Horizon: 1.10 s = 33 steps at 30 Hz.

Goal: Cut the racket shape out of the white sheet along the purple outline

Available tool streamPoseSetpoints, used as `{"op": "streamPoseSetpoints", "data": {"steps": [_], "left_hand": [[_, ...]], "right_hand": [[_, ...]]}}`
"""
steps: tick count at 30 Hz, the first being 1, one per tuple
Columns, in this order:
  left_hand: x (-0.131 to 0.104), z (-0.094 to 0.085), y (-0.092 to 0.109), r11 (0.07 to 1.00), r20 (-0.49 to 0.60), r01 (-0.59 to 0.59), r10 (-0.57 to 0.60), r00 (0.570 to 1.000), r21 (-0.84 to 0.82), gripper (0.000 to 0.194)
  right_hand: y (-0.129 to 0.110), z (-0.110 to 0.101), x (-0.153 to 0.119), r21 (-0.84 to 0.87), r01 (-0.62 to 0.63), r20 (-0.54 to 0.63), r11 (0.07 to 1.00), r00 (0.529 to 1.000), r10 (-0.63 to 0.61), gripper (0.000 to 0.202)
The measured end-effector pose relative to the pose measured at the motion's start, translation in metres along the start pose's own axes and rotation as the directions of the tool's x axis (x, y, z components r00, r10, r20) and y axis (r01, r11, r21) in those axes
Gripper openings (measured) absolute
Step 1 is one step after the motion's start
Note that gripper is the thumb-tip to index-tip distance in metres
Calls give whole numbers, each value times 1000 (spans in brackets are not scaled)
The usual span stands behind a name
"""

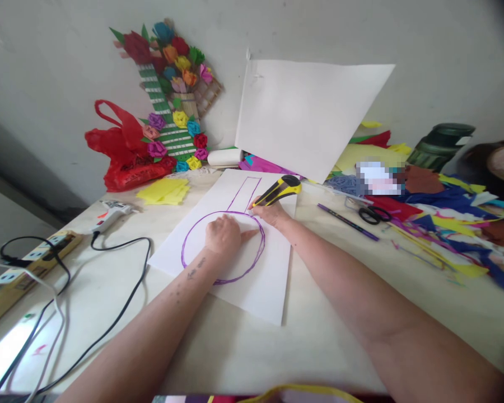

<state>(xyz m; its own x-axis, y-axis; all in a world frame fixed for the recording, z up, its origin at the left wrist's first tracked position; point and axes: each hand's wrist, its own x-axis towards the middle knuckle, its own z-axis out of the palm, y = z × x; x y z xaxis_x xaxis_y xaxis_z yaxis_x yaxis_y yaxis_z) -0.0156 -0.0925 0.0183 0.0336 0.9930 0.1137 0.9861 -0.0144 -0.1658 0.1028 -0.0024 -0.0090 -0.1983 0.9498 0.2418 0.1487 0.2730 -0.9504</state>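
Observation:
A white board lies flat on the table, with a circle and a narrow rectangle above it drawn in purple. My left hand presses on the board inside the circle, its thumb stretched to the right and the other fingers partly hidden. Gripped in my right hand is a yellow and black utility knife, slanting up to the right. The knife's tip is near the top right of the circle, close to where the rectangle meets it; my fingers hide the blade.
A glue gun, its cord and a power strip are on the left. Yellow paper lies behind. To the right are a purple pen, scissors and coloured scraps. A white sheet stands against the wall.

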Motion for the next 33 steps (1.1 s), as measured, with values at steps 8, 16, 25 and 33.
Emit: {"op": "streamPoseSetpoints", "data": {"steps": [8, 16, 25, 33], "left_hand": [[1, -2, 1, 1000, 30, 11, -11, 999, 5, 75], [0, -3, 1, 1000, 23, -16, 15, 1000, 10, 76], [0, -6, 1, 1000, 49, 6, -7, 999, 13, 78], [1, -4, 1, 1000, 27, -14, 13, 1000, 23, 80]], "right_hand": [[-2, -2, -3, 40, -86, -13, 995, 996, 87, 13], [2, 0, 2, 75, -141, -12, 987, 990, 142, 13], [11, 3, -3, 56, -99, -83, 994, 991, 103, 17], [9, 4, -4, 39, -83, -107, 996, 990, 87, 16]]}}
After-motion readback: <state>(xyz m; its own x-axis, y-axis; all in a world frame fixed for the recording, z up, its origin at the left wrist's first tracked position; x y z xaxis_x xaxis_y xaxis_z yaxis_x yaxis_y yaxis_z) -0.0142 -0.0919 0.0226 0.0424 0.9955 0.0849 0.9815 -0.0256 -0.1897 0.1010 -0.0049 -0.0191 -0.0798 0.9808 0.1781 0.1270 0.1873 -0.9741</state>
